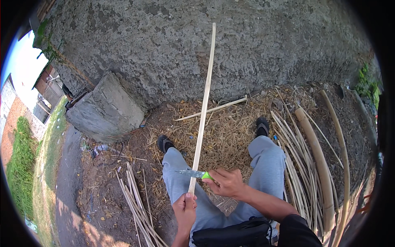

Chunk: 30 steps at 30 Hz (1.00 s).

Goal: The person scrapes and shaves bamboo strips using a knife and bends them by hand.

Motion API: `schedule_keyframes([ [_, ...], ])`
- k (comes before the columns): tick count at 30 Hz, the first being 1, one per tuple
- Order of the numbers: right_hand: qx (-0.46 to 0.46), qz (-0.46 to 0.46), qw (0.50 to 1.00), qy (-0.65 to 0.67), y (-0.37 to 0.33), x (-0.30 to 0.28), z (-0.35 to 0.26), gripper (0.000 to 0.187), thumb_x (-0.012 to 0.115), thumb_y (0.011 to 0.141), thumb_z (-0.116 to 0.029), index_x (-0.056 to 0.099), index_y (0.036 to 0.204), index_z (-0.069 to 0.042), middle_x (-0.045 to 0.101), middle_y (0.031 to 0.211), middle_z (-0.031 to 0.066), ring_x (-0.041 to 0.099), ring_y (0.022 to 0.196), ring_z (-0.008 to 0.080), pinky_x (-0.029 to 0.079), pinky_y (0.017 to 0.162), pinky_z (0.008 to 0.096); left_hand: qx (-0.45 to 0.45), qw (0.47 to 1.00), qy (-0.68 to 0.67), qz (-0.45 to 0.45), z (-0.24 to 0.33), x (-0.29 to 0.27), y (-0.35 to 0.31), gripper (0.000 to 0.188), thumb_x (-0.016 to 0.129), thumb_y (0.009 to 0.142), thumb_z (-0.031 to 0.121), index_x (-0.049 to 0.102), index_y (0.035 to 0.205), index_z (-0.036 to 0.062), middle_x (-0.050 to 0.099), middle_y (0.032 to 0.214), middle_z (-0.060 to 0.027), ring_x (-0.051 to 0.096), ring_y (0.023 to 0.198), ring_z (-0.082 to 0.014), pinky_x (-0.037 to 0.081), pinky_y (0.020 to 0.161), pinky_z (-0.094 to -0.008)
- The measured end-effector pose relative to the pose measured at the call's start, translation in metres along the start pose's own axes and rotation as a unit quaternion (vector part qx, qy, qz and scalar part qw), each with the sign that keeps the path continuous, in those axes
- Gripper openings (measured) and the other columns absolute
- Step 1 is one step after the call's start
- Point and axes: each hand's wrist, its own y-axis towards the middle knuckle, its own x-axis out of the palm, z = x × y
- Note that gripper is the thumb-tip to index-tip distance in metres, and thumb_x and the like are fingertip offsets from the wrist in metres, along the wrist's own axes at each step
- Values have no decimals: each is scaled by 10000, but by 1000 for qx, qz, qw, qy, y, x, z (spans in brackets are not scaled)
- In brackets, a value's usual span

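A long, pale bamboo strip (203, 115) runs from my lap up and away in front of the wall, bowing slightly. My left hand (184, 209) is closed round its near end, thumb on top. In my right hand (227, 182) is a knife (193, 173) with a bright green handle, most of the handle hidden by the fingers. The blade points left and lies across the strip, just beyond my left hand.
Cut strips (138, 206) lie on the ground at left; a larger bundle of strips (298, 168) and a thick bamboo pole (319, 164) lie at right. A rough grey wall (164, 53) stands ahead, with a concrete block (108, 109) against it. Shavings (224, 123) cover the ground between my feet.
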Motion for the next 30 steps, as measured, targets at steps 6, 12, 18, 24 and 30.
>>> schedule_keyframes([
  [6,31,5,999,9,7,7,7,254,737,847,-334,687,874,-86,536,576,-9,537,403,157,364,335,324,25,999,37,15,-2,-5,-6,396,512,1036,239,608,780,-49,467,573,27,411,515,-31,301,461,-221],
  [12,49,0,999,-1,2,6,4,220,724,855,-311,712,881,-93,573,575,8,535,394,172,370,334,335,12,996,80,27,-7,-5,-12,375,520,1029,214,626,790,-54,490,570,19,424,516,-35,317,466,-230],
  [18,164,85,983,-20,24,8,42,252,724,855,-332,726,879,-82,593,574,21,532,388,182,381,341,334,67,982,165,58,-4,-11,-24,402,523,1025,226,623,752,-51,493,549,7,424,491,-38,305,456,-220],
  [24,30,-5,1000,-2,-2,8,11,278,711,870,-343,730,905,-67,579,554,23,530,384,173,381,345,325,42,990,121,61,-18,-16,-21,404,534,1021,228,636,755,-58,506,540,-2,444,498,-49,337,478,-232],
  [30,146,58,988,1,15,12,35,242,727,857,-330,716,885,-89,562,544,14,535,391,165,376,345,333,55,988,133,63,-19,-23,-35,400,539,1019,229,634,750,-51,511,545,-4,444,498,-49,327,473,-226],
])
